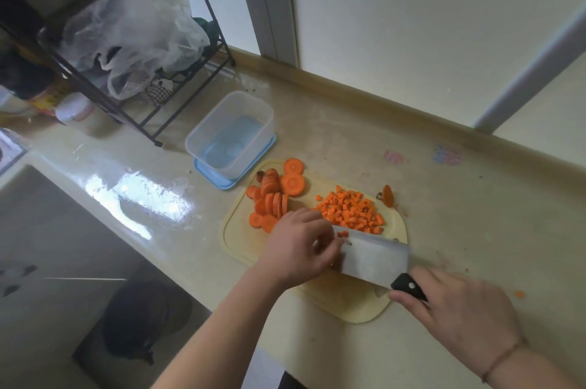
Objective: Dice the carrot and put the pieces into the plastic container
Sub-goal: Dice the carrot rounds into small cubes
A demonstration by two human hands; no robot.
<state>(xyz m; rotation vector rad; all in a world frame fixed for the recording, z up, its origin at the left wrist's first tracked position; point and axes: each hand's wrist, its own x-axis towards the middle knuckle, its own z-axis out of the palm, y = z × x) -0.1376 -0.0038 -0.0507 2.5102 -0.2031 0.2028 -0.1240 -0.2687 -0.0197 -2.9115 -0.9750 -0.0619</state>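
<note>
**choppy_k:** So the right hand [456, 309] is wrapped round the black handle of the broad steel cleaver [371, 257], blade lying across the near part of the pale yellow plastic cutting board [364, 312]. The left hand [298, 246] is curled against the blade's flat, fingertips bunched at its left end. Pretty sure it's steadying carrot under there, but the hand and blade hide whatever it's holding, so can't tell for real. A few orange bits are stuck on the blade.

**dicer22:** And the rest of the carrot?

**choppy_k:** Heap of small orange carrot cubes [350, 209] just beyond the blade, and a fanned stack of round orange carrot slices [271, 198] beyond the left hand, not diced yet. One stray slice [387, 193] leans at the board's far right edge.

**dicer22:** Container?

**choppy_k:** Clear rectangular plastic container [231, 132] sits on its blue lid [218, 179], just past the board's far-left corner, nothing in it. It's up and left of both hands, and the left hand's nearer. I'd guess the cubes get carried diagonally that way, across the slices.
</note>
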